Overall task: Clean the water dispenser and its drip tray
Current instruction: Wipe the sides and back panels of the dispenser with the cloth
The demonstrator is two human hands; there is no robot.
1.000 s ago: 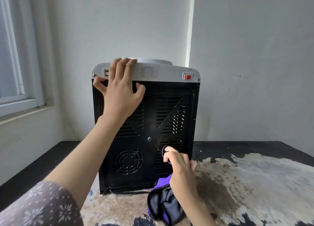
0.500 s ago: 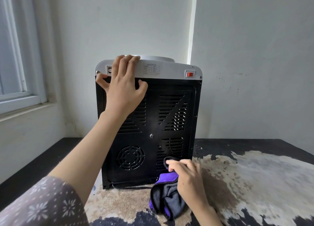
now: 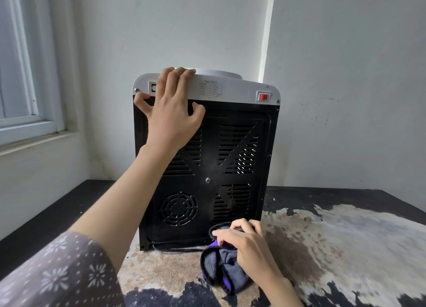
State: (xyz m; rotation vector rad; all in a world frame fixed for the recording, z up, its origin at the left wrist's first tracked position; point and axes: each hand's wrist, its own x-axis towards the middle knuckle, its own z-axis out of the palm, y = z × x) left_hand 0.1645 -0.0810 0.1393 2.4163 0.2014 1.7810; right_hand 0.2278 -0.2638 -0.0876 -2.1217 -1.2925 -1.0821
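Down the back panel our right hand has slid with the cloth: a second ago it was against the lower vents, and now it sits at the bottom edge, the cloth partly bunched on the table. Our left hand has hardly shifted.

We have the dispenser standing upright on the table with its black back facing us, near the wall corner. Our left hand steadies it, fingers hooked over the white top edge and thumb spread against the upper left corner. Our right hand has its fingers curled around a fold of the purple and grey cloth, holding it at the foot of the panel, just right of the round fan grille.

We judge this to be the wiping of the back, close to finished on the right side. The drip tray is out of sight, presumably on the far face. Next we would need to lift the cloth back up for the left half, or turn the dispenser round, keeping the left hand firm so it does not tip, and minding the cord along its base.
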